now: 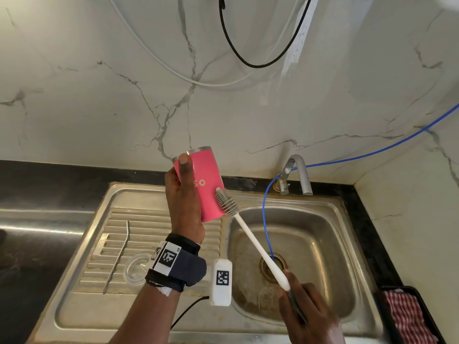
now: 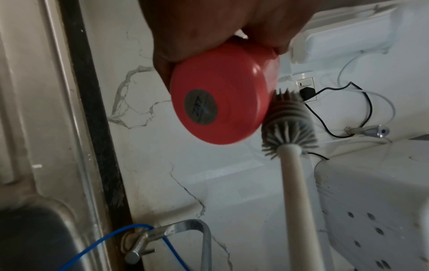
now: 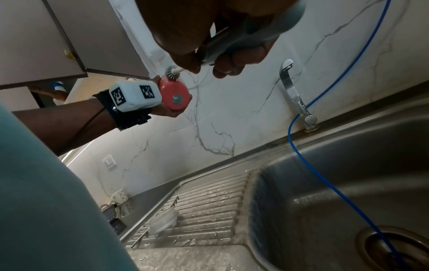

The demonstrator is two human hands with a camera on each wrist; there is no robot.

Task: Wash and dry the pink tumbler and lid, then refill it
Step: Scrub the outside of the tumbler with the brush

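My left hand (image 1: 182, 202) grips the pink tumbler (image 1: 207, 187) above the drainboard, rim tilted up toward the wall; its base (image 2: 220, 102) faces the left wrist camera. My right hand (image 1: 310, 314) holds the grey grip of a long white bottle brush (image 1: 255, 242). Its grey bristle head (image 1: 227, 202) presses against the tumbler's outer side near the base, also seen as the bristles (image 2: 287, 121). The clear lid (image 1: 136, 269) lies on the drainboard, partly behind my left wrist. The tumbler (image 3: 174, 97) shows small in the right wrist view.
A steel sink (image 1: 298, 256) with drain sits below my right hand; a blue hose (image 1: 265, 219) runs from the tap (image 1: 295, 175) into the drain. A metal straw (image 1: 119, 256) lies on the drainboard. A black tray with a red checked cloth (image 1: 409, 316) stands at right.
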